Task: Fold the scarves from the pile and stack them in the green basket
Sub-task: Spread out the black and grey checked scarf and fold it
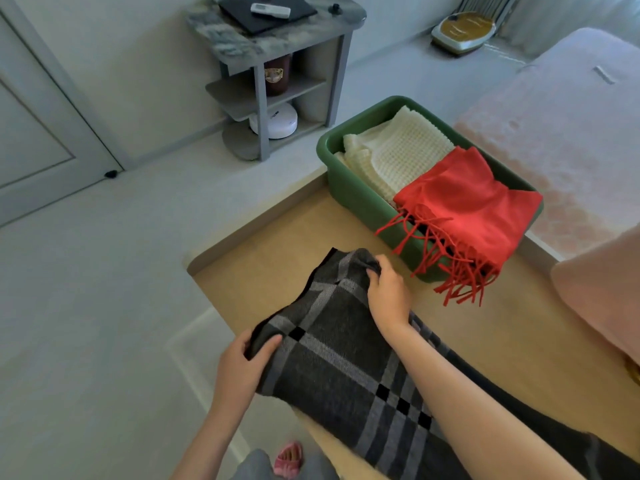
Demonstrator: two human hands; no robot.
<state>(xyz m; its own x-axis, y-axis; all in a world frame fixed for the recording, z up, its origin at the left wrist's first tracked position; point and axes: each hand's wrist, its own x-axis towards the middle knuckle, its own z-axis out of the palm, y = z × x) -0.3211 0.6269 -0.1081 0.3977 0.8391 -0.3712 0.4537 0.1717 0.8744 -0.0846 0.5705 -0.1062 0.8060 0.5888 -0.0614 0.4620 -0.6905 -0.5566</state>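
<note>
Both hands pinch the dark grey plaid wool scarf (346, 355) at its far corners, left hand (242, 365) and right hand (388, 292), probably lining it up to fold on the tan counter (263, 271).

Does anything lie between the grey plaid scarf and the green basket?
Nothing visible does. The table between the grey plaid scarf and the green basket is bare; only the fringe of the red scarf hangs over the near rim.
</note>
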